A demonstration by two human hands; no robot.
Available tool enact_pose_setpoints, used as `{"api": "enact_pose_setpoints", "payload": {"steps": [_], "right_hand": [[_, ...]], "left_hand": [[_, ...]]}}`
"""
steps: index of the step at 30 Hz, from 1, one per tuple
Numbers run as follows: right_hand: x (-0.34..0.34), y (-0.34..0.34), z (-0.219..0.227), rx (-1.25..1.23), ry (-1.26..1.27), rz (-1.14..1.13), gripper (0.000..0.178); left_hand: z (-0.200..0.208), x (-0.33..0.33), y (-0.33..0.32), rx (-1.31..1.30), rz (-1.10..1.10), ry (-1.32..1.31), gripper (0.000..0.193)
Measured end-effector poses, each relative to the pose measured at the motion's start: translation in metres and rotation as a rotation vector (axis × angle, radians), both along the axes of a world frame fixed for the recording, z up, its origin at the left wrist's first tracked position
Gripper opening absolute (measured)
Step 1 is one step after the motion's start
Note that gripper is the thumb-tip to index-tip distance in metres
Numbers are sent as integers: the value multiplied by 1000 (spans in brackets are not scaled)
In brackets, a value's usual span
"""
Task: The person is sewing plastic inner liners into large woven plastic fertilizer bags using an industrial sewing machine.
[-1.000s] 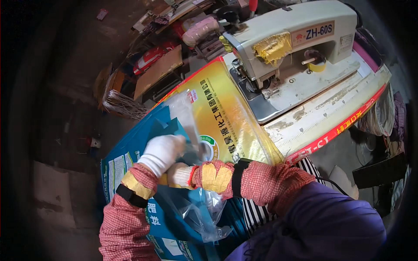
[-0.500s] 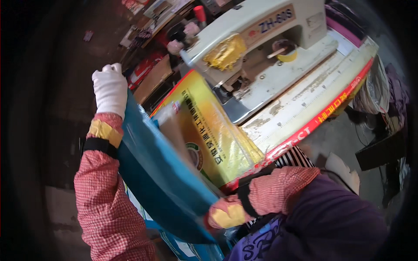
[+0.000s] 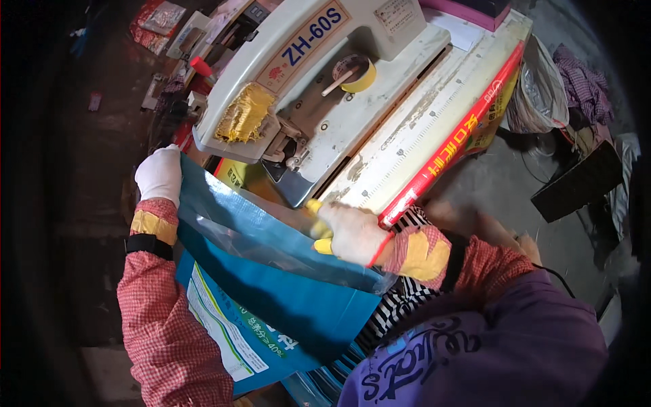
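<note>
A blue woven plastic bag [image 3: 271,285] with a printed panel and a clear film liner [image 3: 261,245] hangs across my front. My left hand [image 3: 159,175], in a white glove, is closed on the bag's upper left corner. Over the right end of the bag's mouth is my right hand [image 3: 352,234], gloved in white with yellow fingertips. Its thumb and fingers are apart, slightly blurred, and I see nothing between them. Just beyond the bag stands a white sewing machine [image 3: 308,71], its head wrapped with yellow tape; behind the bag a yellow printed sack [image 3: 232,173] partly shows.
A roll of yellow tape [image 3: 361,79] lies on the machine bed. A worn white table edge with a red printed strip [image 3: 461,132] runs to the right. Beyond it are a whitish sack [image 3: 539,91], a checked cloth [image 3: 586,81] and a dark box [image 3: 576,180].
My right hand has come up from low at the bag's side, now showing beside its mouth. More of the bag's printed panel shows. The view has shifted, and less of the yellow sack shows.
</note>
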State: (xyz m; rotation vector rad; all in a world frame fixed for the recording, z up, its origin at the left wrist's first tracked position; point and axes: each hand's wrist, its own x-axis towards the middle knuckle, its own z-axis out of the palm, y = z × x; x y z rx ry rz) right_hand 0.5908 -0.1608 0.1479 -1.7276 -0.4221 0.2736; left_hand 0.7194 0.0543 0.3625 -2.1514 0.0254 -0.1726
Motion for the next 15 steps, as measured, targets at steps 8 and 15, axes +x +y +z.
{"api": "enact_pose_setpoints", "payload": {"steps": [8,15], "right_hand": [[3,4,10,-68,512,467,26],[-13,46,24,-36,-358,90,24]], "left_hand": [[-8,3,-7,-158,7,77,22],[-4,55,59,-321,245,1,21]]}}
